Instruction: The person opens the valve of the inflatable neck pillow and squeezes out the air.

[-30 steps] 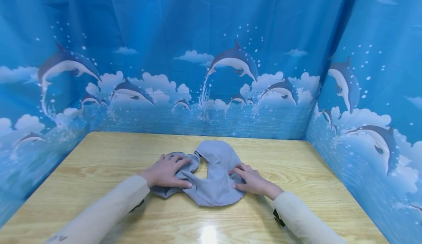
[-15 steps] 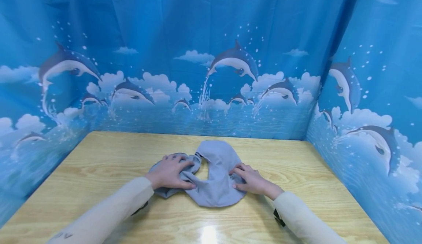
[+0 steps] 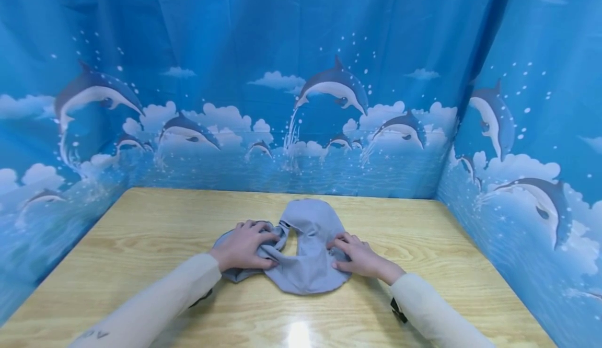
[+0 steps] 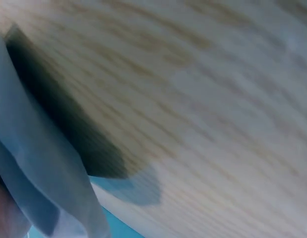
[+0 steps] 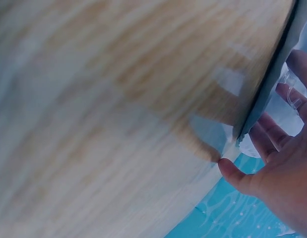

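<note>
A limp, flat grey U-shaped neck pillow (image 3: pixel 310 233) lies on the table in the head view, its right half spread out and its left part bunched. The left hand (image 3: pixel 244 246) grips the bunched part, fingers curled over it and thumb at the near side. In the left wrist view a raised fold of the pillow (image 4: pixel 49 163) hides most of that hand. On the spread half rests the right hand (image 3: pixel 359 256), fingers and thumb apart. Close to its fingers, the right wrist view shows a small clear plastic valve (image 5: pixel 293 96) on the pillow.
The wood-grain table (image 3: pixel 169 222) extends around the pillow on all sides. Behind it and to both sides hang blue curtains (image 3: pixel 226 50) printed with dolphins. Light-coloured sleeves (image 3: pixel 160 296) cover the forearms, and a dark strap (image 3: pixel 397 310) shows below the right wrist.
The left hand has shifted a little to the right, drawing the bunched part closer to the spread half. The right hand has stayed in place.
</note>
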Tool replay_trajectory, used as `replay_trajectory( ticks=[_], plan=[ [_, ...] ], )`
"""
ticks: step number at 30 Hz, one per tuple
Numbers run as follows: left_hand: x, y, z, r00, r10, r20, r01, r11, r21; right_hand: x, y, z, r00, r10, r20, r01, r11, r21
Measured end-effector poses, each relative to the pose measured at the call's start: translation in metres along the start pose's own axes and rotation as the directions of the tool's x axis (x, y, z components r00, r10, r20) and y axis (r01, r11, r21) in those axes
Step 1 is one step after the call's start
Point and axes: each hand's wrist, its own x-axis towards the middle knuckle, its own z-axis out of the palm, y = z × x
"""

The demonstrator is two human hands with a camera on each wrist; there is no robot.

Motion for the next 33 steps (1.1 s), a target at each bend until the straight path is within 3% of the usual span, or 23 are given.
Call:
replay_trajectory(
  ticks=[6,17,25,33],
  plan=[
    [-0.001,-0.001,-0.001,1.0,0.029,0.004,-0.029,0.999,-0.025,0.0,0.0,0.0,1.0,-0.002,0.001,0.002,1.0,0.006],
    [0.003,0.005,-0.002,0.993,-0.115,0.035,0.119,0.979,-0.162,0.0,0.002,-0.001,1.0,-0.019,0.005,0.019,1.0,0.012],
    [0.011,0.01,-0.004,0.987,-0.149,0.066,0.156,0.982,-0.111,-0.001,0.002,-0.001,0.999,-0.032,-0.004,0.032,0.999,0.006],
    [0.021,0.013,-0.007,0.973,-0.178,0.148,0.191,0.979,-0.076,-0.002,0.001,-0.001,0.999,-0.033,0.001,0.033,0.999,0.007]
  ],
)
